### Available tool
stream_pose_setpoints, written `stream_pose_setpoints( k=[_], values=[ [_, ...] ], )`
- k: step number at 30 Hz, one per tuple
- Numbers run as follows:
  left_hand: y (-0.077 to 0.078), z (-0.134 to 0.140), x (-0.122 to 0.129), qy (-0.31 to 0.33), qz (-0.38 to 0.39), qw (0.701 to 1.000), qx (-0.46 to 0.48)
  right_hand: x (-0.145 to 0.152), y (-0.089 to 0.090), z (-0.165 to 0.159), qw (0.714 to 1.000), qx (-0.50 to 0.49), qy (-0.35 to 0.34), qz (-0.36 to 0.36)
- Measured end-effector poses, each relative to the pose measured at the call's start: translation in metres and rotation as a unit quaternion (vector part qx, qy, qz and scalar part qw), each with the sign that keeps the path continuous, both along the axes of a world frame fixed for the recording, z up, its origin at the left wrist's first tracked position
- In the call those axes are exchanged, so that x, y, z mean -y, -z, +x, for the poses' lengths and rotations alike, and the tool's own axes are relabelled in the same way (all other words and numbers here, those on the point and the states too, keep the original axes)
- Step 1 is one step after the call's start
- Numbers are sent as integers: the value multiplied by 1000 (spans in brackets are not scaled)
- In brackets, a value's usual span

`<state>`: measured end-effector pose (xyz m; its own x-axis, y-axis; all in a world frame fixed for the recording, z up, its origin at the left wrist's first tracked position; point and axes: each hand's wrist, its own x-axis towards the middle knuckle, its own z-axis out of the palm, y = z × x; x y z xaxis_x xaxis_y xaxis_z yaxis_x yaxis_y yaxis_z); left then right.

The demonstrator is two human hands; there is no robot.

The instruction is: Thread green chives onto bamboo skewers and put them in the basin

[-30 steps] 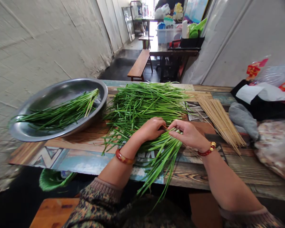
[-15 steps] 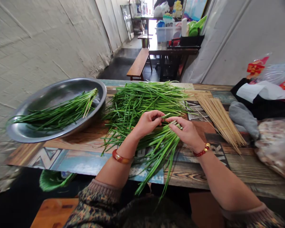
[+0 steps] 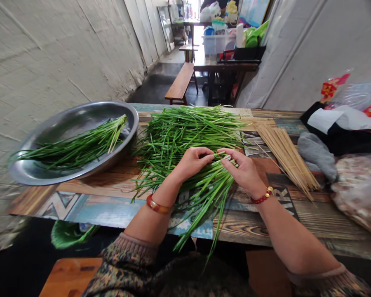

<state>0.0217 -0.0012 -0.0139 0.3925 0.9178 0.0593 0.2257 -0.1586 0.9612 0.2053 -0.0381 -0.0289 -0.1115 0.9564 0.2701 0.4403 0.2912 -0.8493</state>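
Observation:
Both hands meet over a table covered in green garlic chives. My right hand (image 3: pixel 239 167) is closed around the pale stem ends of a small bunch of chives (image 3: pixel 208 194), whose leaves fan toward me and hang past the table edge. Thumb and fingers of my left hand (image 3: pixel 195 161) pinch at the stem ends beside it, on what looks like a chive stem. Behind the hands lies a large heap of chives (image 3: pixel 188 123), stems pointing right. A metal basin (image 3: pixel 64 117) on the left holds another bundle of chives (image 3: pixel 83 144).
Bamboo skewers (image 3: pixel 289 159) lie right of the heap. Farther right are a grey cloth-like bundle (image 3: pixel 317 154) and a plastic bag of pale pieces (image 3: pixel 358 189). A green-lined bin (image 3: pixel 71 235) sits below the table's front edge. A bench (image 3: pixel 181 82) stands beyond.
My two hands have shifted slightly down, and the left fingertips now press against the stem ends in the right hand. The bunch's leaves have spread a little to the left.

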Motion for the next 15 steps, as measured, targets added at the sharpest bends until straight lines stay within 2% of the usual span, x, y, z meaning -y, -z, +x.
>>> stream_pose_setpoints(
  k=[6,15],
  values=[
    [-3,-1,1,-50,-20,999,6,0,-2,-1,1000,11,-4,7],
    [-5,0,1,-38,-34,998,21,2,-4,-2,1000,5,-28,11]
  ],
)
